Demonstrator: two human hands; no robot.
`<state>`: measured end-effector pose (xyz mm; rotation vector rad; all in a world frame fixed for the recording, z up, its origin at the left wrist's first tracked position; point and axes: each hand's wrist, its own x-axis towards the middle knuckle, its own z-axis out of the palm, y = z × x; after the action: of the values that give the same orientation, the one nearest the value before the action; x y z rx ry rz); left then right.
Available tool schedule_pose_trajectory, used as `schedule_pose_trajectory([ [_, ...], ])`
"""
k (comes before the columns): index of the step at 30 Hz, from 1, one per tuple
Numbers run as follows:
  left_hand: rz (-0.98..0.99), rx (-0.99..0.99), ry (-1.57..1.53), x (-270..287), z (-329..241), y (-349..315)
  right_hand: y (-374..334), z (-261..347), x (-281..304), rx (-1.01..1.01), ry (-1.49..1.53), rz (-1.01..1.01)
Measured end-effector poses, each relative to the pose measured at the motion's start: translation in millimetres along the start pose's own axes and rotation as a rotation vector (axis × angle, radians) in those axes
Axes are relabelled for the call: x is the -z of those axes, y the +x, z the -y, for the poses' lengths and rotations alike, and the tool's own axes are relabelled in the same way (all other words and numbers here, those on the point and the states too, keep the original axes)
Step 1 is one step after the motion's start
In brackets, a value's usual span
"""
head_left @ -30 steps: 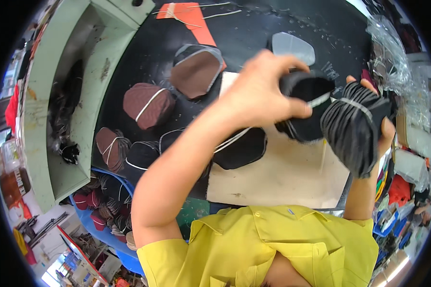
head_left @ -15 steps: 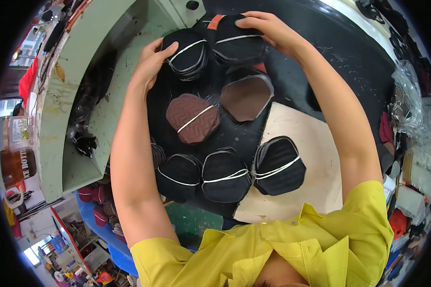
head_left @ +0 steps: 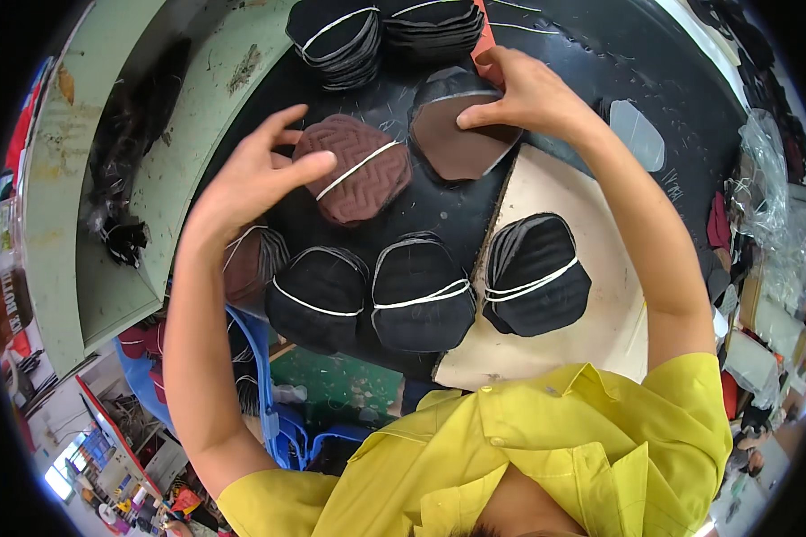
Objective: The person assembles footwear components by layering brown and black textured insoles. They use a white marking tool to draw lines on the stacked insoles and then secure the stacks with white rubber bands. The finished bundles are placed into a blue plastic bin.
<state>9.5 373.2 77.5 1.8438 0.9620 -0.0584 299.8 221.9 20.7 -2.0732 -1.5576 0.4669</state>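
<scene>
A brown quilted bundle of rounded, many-sided pads [head_left: 356,172], tied with a white band, lies on the black table. My left hand [head_left: 264,166] is open at its left side, its thumb reaching over the edge. Beside it lies a flat stack with a smooth brown top piece [head_left: 457,148]. My right hand [head_left: 533,98] is over that stack's right side, thumb on the brown surface and forefinger stretched apart beyond the far edge. Two black banded bundles, one on the left [head_left: 336,45] and one on the right [head_left: 434,29], sit at the far side, touched by neither hand.
Nearer me stand black banded bundles at left [head_left: 318,300], middle [head_left: 423,300] and right [head_left: 537,277], the last on a beige board [head_left: 591,322]. A green metal trough [head_left: 219,98] borders the left. A clear plastic piece [head_left: 638,136] lies right; a blue chair [head_left: 282,430] stands below.
Both hands have let go of the two far black bundles and come back toward me. The left is now beside the brown bundle, the right over the brown-topped stack. The view has shifted.
</scene>
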Motion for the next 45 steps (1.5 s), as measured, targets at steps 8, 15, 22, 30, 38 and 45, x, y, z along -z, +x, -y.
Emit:
schedule_pose_trajectory([
  [8,-0.052,-0.099,-0.055,-32,-4,28,-14,7,3,-0.048,0.167,0.152],
  [15,-0.182,-0.099,-0.187,-85,-20,62,-20,-34,57,-0.226,-0.099,-0.176],
  [22,-0.262,-0.507,0.151,-61,-48,-3,-93,-13,92,-0.097,-0.11,-0.319],
  [30,-0.608,-0.428,0.095,-74,14,-136,-209,34,49,0.125,0.354,0.012],
  [38,-0.8,-0.628,0.106,-156,33,-173,-236,44,-8,0.149,0.294,-0.209],
  [45,-0.767,-0.682,0.392,-175,47,-187,-232,51,-19,0.167,0.222,-0.233],
])
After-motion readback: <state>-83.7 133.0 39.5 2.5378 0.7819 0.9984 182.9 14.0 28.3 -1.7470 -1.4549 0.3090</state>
